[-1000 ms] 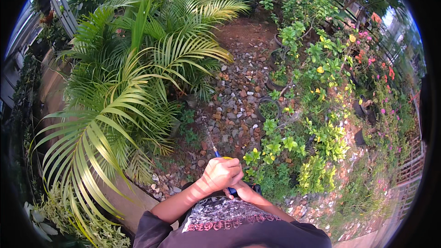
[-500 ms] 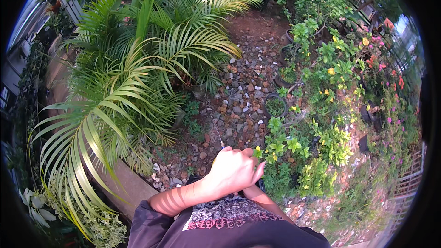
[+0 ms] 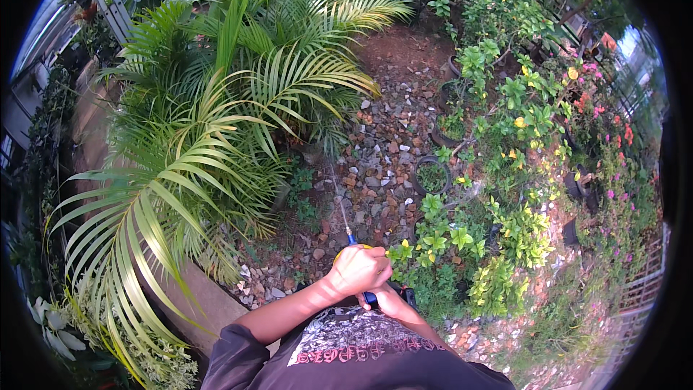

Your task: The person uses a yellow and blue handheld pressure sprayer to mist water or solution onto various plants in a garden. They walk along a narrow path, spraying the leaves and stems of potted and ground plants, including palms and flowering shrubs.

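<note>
Both my hands are closed around a spray gun [image 3: 351, 237] in front of my body. Its blue front end and thin metal tip stick out past my left hand [image 3: 359, 270], with a bit of yellow beside the knuckles. A fine stream of water [image 3: 339, 191] leaves the tip toward the base of the palm [image 3: 267, 94]. My right hand [image 3: 392, 302] sits lower and closer to my shirt, gripping the rear part; a dark blue piece shows between the hands. My left hand and wrist hide most of the gun's body.
Broken stones [image 3: 382, 166] cover the ground ahead. On the right stand leafy shrubs with yellow flowers [image 3: 520, 122], a round black pot [image 3: 432, 175] and pink-flowered bushes [image 3: 612, 193]. A concrete edging [image 3: 198, 300] runs along the left under long palm fronds.
My left hand has turned and shifted slightly left and down, showing more of the blue front end. The water stream now shows more clearly, and more of my right hand is visible.
</note>
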Demonstrator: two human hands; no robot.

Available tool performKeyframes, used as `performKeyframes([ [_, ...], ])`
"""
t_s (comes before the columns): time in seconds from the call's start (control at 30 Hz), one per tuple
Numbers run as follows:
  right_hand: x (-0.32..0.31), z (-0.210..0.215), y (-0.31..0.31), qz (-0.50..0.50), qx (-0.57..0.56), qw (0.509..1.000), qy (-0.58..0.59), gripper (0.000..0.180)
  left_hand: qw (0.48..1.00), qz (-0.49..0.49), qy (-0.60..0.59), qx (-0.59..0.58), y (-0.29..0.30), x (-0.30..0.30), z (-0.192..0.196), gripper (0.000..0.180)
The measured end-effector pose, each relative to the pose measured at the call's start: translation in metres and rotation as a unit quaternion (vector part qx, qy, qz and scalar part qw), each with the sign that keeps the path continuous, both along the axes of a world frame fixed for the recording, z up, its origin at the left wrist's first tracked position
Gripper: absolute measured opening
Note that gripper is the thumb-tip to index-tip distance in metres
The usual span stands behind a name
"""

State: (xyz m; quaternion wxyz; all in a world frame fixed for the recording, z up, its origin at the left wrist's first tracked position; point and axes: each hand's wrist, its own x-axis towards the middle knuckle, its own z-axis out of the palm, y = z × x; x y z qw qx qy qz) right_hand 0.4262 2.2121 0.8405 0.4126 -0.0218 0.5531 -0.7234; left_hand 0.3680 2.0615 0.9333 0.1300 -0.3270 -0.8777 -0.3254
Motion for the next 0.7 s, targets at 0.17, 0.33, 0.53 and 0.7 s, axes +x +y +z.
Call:
performKeyframes([
  [0.17,-0.011,0.005,-0.016,-0.044,0.033,0.998,-0.022,0.039,0.997,0.070,0.010,-0.016,-0.014,-0.010,0.097,0.029],
  [0.33,-0.011,0.004,-0.019,-0.083,0.023,0.995,-0.043,0.036,0.995,0.087,-0.017,-0.053,-0.004,-0.011,0.062,0.031],
  [0.53,-0.011,-0.007,-0.023,-0.091,0.007,0.995,-0.046,0.037,0.992,0.117,-0.042,-0.034,-0.004,-0.008,0.014,0.035],
  [0.7,-0.018,-0.010,-0.024,-0.073,-0.019,0.996,-0.057,0.027,0.996,0.089,-0.011,0.027,-0.009,-0.013,0.013,0.033],
])
